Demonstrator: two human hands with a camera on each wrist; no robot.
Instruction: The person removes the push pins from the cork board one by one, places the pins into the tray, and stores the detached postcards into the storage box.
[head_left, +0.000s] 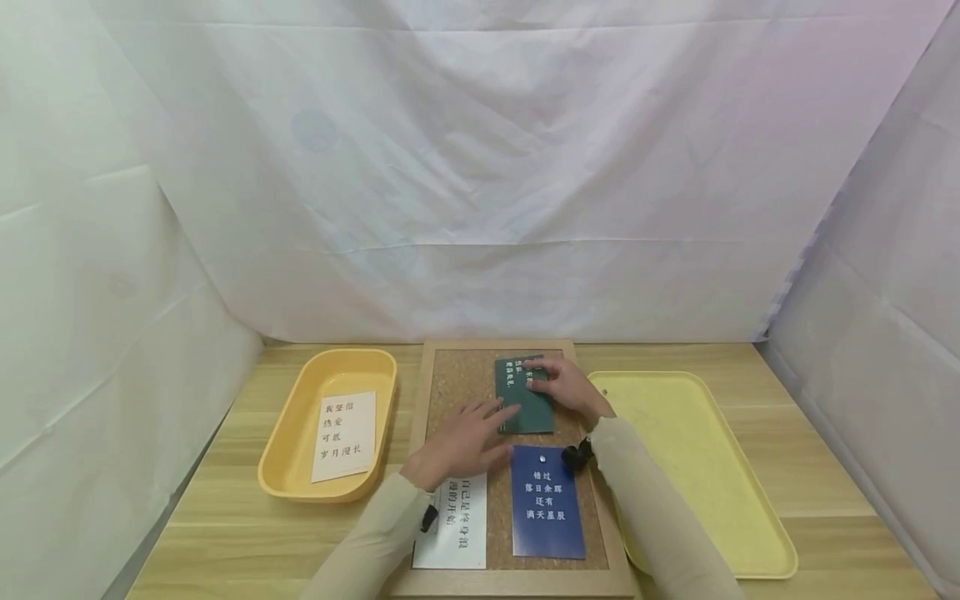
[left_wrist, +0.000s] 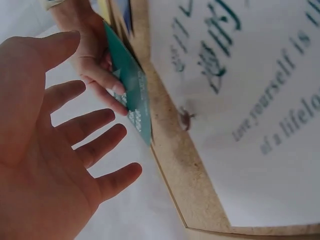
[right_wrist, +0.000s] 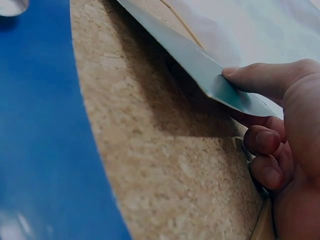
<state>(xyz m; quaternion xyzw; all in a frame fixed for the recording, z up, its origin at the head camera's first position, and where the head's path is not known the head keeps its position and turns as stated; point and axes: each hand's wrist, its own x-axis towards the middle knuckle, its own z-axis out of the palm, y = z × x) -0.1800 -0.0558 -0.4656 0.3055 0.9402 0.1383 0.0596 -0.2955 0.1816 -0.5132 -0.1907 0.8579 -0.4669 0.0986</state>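
Note:
My right hand (head_left: 570, 390) pinches a dark green card (head_left: 531, 417) with white writing near the far end of a framed cork board (head_left: 498, 533). In the right wrist view the thumb (right_wrist: 260, 77) lies on one face of the card, with curled fingers at the other side. The card's near edge stands off the cork, casting a shadow. Left of it, my left hand (head_left: 459, 442) hovers with spread, relaxed fingers, holding nothing. Below the hands are a blue card (head_left: 547, 533), with a silver pin (head_left: 543, 459) at its top, and a white card (head_left: 468, 546), also pinned.
An orange tray (head_left: 273, 467) on the left holds a white card (head_left: 348, 417) with reddish writing. To the right lies a shallow yellow tray (head_left: 697, 475), close beside the board's frame. White cloth (head_left: 480, 183) hangs behind the wooden table (head_left: 202, 542) and along both sides.

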